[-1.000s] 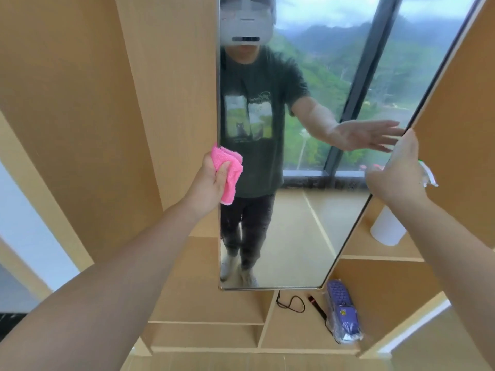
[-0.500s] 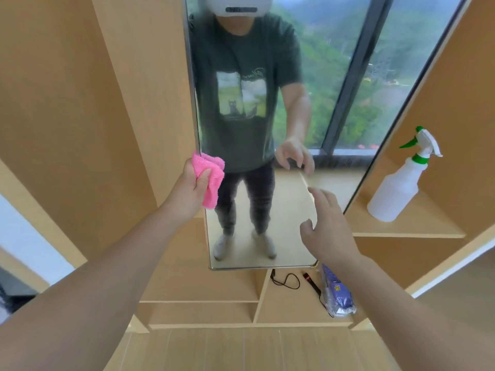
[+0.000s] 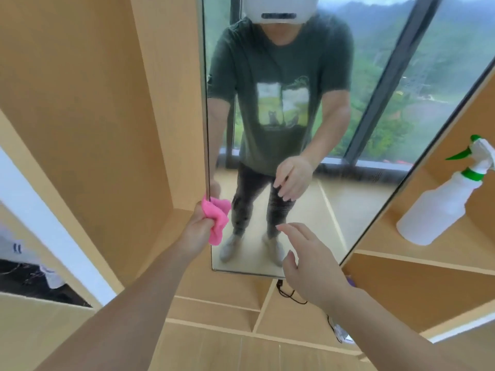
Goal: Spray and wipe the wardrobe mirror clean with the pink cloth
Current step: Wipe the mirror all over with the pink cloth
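The tall wardrobe mirror (image 3: 375, 145) fills the middle of the view and reflects a person and a window. My left hand (image 3: 197, 228) grips the bunched pink cloth (image 3: 217, 220) against the mirror's lower left edge. My right hand (image 3: 310, 263) hovers open in front of the mirror's lower right part, fingers spread, holding nothing. The white spray bottle (image 3: 444, 199) with a green trigger stands alone on a shelf to the right of the mirror.
Light wooden wardrobe panels and shelves (image 3: 428, 263) surround the mirror. A black cable (image 3: 290, 293) lies in a compartment below the mirror, partly hidden by my right arm. An opening at the far left shows a dark floor (image 3: 32, 279).
My right hand left the spray bottle on the right shelf and came down in front of the lower mirror. My left hand carried the cloth down to the mirror's lower left edge.
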Action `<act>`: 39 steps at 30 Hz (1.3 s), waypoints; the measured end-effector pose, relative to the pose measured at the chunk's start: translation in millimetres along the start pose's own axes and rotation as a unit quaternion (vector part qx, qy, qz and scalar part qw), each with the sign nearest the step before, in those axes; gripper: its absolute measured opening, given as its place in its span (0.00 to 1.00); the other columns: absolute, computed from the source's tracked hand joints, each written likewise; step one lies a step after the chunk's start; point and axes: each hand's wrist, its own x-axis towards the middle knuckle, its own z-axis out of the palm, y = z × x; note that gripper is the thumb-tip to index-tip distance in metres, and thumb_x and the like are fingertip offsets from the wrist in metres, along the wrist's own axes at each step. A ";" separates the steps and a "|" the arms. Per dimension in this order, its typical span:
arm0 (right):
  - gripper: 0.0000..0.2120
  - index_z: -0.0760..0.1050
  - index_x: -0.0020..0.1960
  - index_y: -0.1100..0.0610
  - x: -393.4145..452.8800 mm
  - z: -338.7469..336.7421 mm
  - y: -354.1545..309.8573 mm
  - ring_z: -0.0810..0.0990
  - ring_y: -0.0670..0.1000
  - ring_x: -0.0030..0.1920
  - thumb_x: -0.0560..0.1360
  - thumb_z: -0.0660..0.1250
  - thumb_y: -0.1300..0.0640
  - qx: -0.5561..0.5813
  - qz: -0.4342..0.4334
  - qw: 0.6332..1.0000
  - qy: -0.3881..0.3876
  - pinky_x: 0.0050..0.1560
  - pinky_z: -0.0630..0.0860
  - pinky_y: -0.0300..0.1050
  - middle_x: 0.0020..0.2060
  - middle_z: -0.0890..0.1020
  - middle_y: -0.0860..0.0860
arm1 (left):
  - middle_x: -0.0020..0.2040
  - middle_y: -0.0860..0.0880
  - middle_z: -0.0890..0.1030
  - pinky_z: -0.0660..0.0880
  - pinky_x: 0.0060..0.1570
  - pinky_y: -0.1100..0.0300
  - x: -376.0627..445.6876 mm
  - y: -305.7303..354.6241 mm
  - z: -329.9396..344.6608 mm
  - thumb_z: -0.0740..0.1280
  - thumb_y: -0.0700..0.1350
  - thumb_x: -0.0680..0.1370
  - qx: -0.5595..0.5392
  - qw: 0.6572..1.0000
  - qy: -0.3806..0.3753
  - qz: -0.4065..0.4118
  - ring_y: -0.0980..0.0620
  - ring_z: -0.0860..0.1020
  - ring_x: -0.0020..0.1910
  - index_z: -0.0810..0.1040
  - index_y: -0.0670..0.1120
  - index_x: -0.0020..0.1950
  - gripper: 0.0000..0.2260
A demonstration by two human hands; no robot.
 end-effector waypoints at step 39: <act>0.23 0.75 0.61 0.53 -10.3 108.9 66.3 0.79 0.51 0.45 0.67 0.58 0.62 -0.052 -0.117 0.981 -0.145 0.41 0.78 0.46 0.53 0.78 0.48 | 0.34 0.41 0.81 0.77 0.33 0.56 -46.0 -220.3 64.4 0.55 0.30 0.60 -0.304 0.885 0.228 -0.270 0.44 0.80 0.36 0.72 0.32 0.46 0.16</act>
